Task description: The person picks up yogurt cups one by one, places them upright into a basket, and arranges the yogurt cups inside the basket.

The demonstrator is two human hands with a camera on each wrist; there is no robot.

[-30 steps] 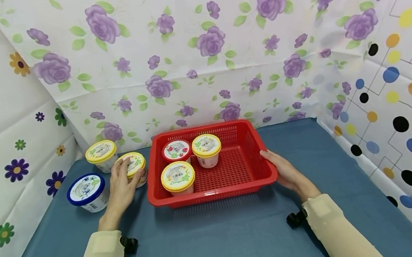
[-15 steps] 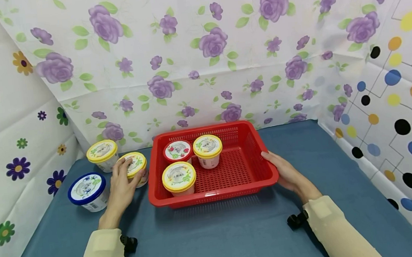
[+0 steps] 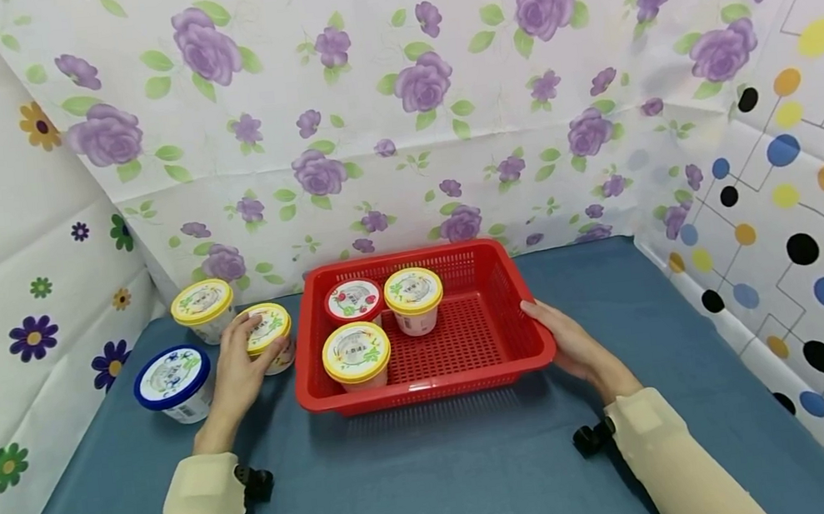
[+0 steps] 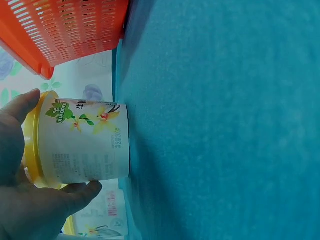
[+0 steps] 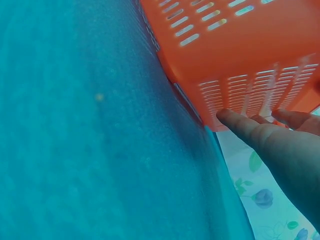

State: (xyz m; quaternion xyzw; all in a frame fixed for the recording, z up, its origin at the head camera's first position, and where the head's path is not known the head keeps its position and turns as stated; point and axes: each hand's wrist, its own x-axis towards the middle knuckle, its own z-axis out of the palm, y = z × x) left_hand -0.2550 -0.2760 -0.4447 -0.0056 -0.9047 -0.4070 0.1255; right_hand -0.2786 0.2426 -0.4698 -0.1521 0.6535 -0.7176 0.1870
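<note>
My left hand holds a yellow-lidded paper tub near its lid, thumb and fingers on opposite sides. This tub stands upright on the blue cloth, just left of the red basket. Yellow flowers and green leaves decorate its white wall. At the basket's right end, my right hand holds the rim; in the right wrist view its fingers lie against the slotted side wall. Inside the basket's left half stand a red-lidded tub and two yellow-lidded ones, the front tub and the back tub.
Left of my left hand, a wider blue-lidded tub stands on the blue cloth. Behind it is another yellow-lidded tub. Patterned sheets surround the table, with a floral sheet at the back.
My left hand has shifted very slightly to the left around the lid. The tubs, the basket and my right hand stay in place.
</note>
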